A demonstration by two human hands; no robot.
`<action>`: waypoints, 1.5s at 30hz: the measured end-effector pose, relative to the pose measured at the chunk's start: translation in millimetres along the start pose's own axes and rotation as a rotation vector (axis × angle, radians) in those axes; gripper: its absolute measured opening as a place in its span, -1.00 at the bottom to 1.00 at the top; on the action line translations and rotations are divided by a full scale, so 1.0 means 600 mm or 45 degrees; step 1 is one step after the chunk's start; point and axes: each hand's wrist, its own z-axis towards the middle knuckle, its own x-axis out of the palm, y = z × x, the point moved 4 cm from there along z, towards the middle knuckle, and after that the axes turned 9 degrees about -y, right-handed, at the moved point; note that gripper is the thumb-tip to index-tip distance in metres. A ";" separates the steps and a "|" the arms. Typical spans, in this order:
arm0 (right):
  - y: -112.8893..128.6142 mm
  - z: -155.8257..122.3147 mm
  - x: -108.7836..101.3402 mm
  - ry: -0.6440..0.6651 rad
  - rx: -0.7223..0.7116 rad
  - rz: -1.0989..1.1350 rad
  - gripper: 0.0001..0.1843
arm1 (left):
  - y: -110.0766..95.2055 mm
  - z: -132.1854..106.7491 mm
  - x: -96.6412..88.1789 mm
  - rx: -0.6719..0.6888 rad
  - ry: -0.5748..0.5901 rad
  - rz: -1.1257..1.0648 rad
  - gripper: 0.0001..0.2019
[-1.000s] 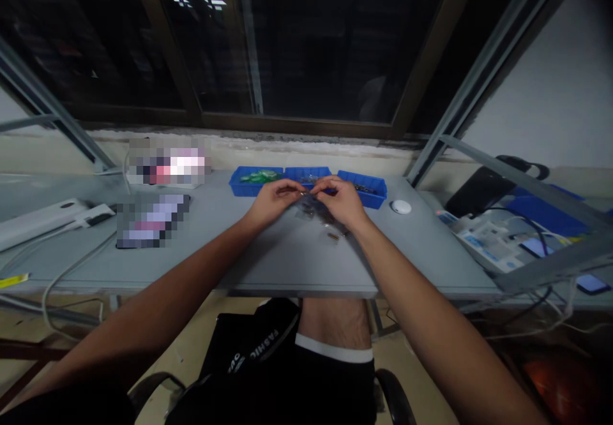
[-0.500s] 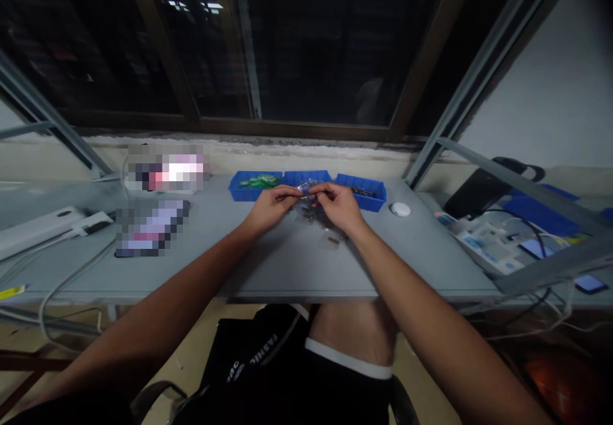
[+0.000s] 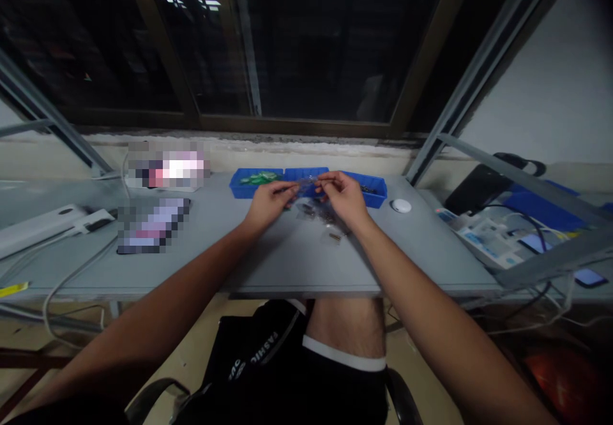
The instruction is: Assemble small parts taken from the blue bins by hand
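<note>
A small clear plastic bag (image 3: 307,186) is stretched between my two hands above the table. My left hand (image 3: 271,205) pinches its left side, and my right hand (image 3: 345,196) pinches its right side. Whether anything lies inside the bag is too small to tell. Beneath and in front of my hands, several clear packets with small metal parts (image 3: 330,219) lie on the grey table (image 3: 297,265). Behind my hands stand a blue bin with green pieces (image 3: 249,190), a middle blue bin (image 3: 306,172) partly hidden by the bag, and a right blue bin with small dark parts (image 3: 376,198).
A round white object (image 3: 401,206) sits right of the bins. At left are a blurred-out phone-like device (image 3: 153,227), a white power strip (image 3: 43,227) and cables. At right, a white tray (image 3: 488,240) stands near a black bag (image 3: 479,182) and a metal frame bar (image 3: 550,265).
My right hand has moved slightly right and up, so the hands are a little farther apart. The clear bag now spans the gap between them, and more packets show below.
</note>
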 end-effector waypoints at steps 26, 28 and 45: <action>0.006 -0.037 0.021 0.544 -0.570 -1.087 -0.73 | -0.057 0.010 -0.028 0.868 -0.057 0.734 -0.67; 0.003 -0.035 0.019 0.520 -0.540 -1.121 -0.76 | -0.052 0.010 -0.035 0.833 -0.057 0.797 -0.65; -0.001 0.001 -0.016 -0.049 -0.074 -0.328 -0.76 | -0.045 -0.002 -0.028 0.670 -0.114 1.038 -0.65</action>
